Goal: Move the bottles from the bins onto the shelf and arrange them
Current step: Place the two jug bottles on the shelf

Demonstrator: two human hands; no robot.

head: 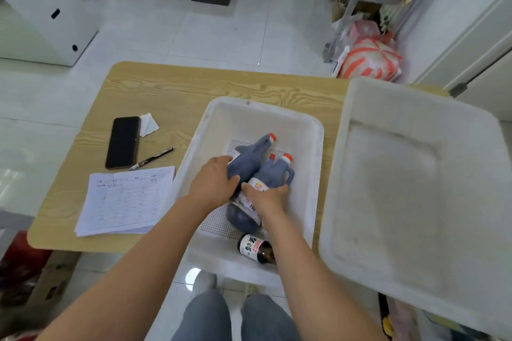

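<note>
Closest to the lens are the person's grey-trousered legs (210, 315), standing right up against the wooden table (155, 91). Both arms reach forward and down into the white plastic bin with the perforated floor (307, 202). Left hand (214, 183) is wrapped over the body of a dark jug-style bottle with an orange cap (250, 159), fingers curled around it, so it's gripping. Right hand (267, 198) is clamped on the label of the second dark handled bottle with an orange cap (273, 171) lying just beside it, touching. There might be a third cap tucked between them, hard to tell with the blur. A small dark glass bottle with a white label (256, 248) lies at the near end of the bin, untouched.

My take: these are lying flat, so get a solid grip on each body or use the moulded handle, lift straight up clear of the wall, and don't let the two knock together. The big empty white bin (415, 174) sits tilted to the right
</note>
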